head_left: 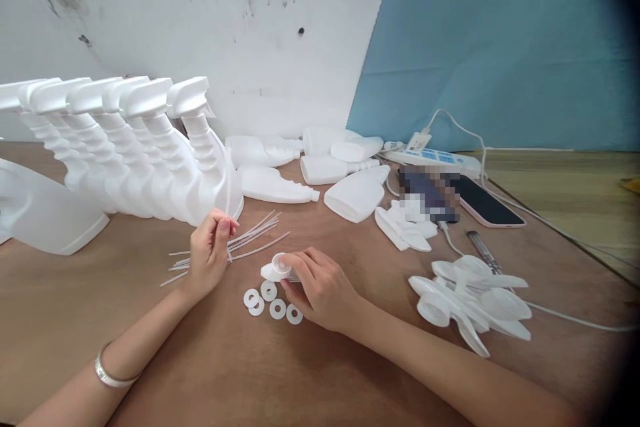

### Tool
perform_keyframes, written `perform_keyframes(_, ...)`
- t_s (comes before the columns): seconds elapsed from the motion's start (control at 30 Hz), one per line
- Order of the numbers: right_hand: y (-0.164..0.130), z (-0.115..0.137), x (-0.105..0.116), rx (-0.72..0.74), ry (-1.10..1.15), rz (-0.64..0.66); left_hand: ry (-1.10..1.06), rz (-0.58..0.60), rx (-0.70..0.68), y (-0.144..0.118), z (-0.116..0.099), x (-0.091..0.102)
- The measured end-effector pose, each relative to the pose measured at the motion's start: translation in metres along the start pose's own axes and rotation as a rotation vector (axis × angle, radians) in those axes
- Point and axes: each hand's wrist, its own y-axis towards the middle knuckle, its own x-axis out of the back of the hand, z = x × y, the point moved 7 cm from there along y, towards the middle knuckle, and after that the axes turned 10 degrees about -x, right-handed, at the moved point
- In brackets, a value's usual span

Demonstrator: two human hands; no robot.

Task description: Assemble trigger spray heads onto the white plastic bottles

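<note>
My left hand (211,248) is closed in a pinch around a thin white dip tube (229,191), which points upward in front of the spray bottles. Behind and beside that hand, several loose white tubes (255,233) lie fanned out on the table. My right hand (323,287) grips a white spray trigger head (274,270), its round collar facing up; the fingers hide the rest of it. Flat white ring washers (277,309) rest on the wood just below the trigger head.
Assembled white spray bottles (165,160) stand in a row at left. Bottles without heads (280,185) lie along the wall. More trigger heads (470,300), white plastic pieces (405,223), a phone (490,201), a power strip (435,159) and cables occupy the right side.
</note>
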Motion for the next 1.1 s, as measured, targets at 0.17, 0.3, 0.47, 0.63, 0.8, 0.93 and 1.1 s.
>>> perform_keyframes(0.17,0.0,-0.001,-0.001,-0.002,0.006,0.014,0.116,0.129,-0.083,0.003,-0.006,-0.006)
perform_keyframes(0.3,0.0,0.0,-0.002,-0.004,0.009,0.02,0.157,0.252,-0.125,0.001,-0.008,-0.013)
perform_keyframes(0.47,0.0,-0.001,-0.002,-0.012,0.01,0.031,0.15,0.201,-0.129,0.003,-0.012,-0.008)
perform_keyframes(0.63,0.001,0.0,0.0,-0.005,0.003,0.019,-0.085,-0.032,0.02,0.001,-0.013,0.007)
perform_keyframes(0.8,0.0,0.001,0.001,0.013,0.014,-0.032,-0.253,-0.189,-0.01,-0.005,-0.027,0.018)
perform_keyframes(0.93,-0.001,-0.001,0.003,0.002,0.031,-0.078,-0.295,-0.096,-0.029,-0.007,-0.033,0.011)
perform_keyframes(1.1,-0.001,0.0,0.002,0.006,0.026,-0.067,-0.194,0.028,0.014,-0.008,-0.033,0.001)
